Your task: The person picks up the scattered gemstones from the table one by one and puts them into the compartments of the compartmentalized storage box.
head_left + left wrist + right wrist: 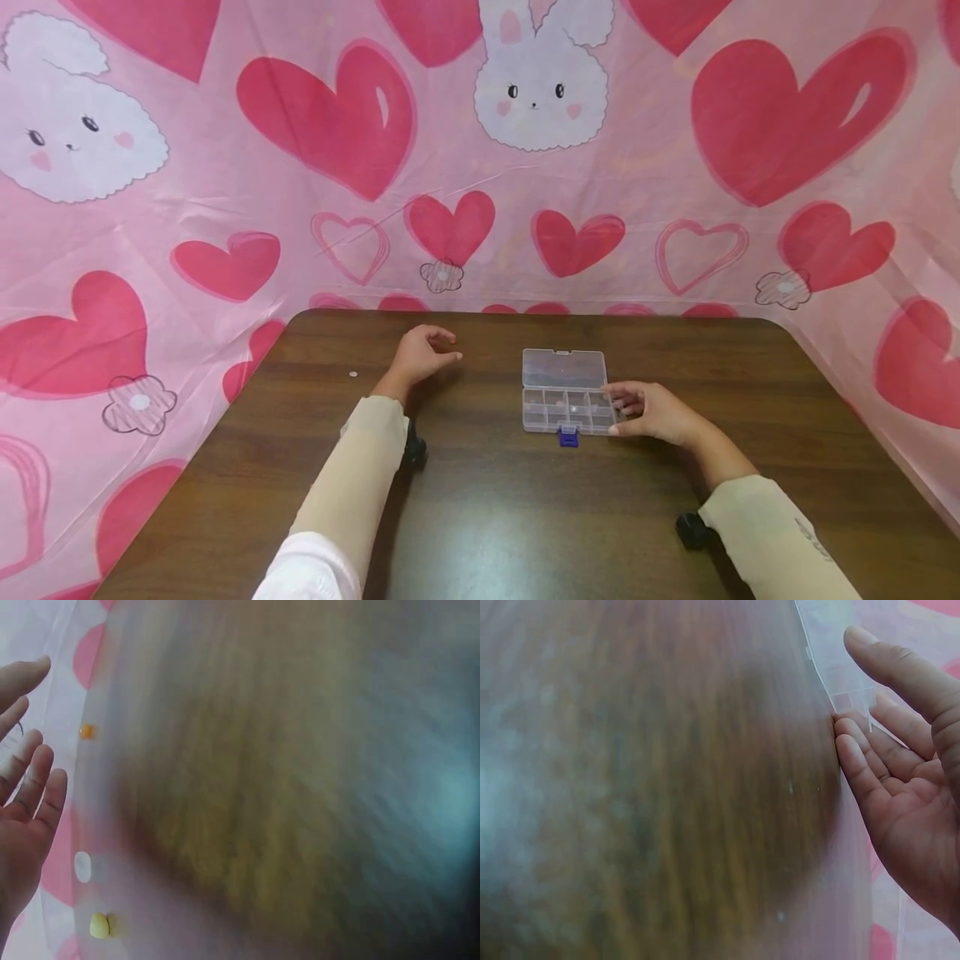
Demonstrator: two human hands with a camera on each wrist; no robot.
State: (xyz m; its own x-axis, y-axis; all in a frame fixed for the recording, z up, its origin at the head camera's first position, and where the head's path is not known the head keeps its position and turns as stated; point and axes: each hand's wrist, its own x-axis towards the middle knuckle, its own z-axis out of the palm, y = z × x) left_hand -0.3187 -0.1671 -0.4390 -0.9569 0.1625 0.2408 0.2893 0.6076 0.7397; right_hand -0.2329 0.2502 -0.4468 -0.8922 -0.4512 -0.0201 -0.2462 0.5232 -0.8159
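Observation:
A clear plastic compartment box [534, 423] lies on the wooden table with its lid [564, 369] laid back and a blue latch [568, 437] at the front. Something small and whitish shows in one front compartment. My right hand [658, 414] holds the box's right end, thumb at the front corner and fingers by the hinge side. Left of the box, my left hand [422, 357] hovers low with bent fingers, thumb apart and nothing held. Beyond its fingertips in the left wrist view sits a small orange piece [87, 731].
A white disc [83, 867] and a small yellow piece [99, 925] lie on the table [480, 517] in the left wrist view. Pink cloth [480, 275] with hearts and rabbits hangs behind the far edge and along both sides.

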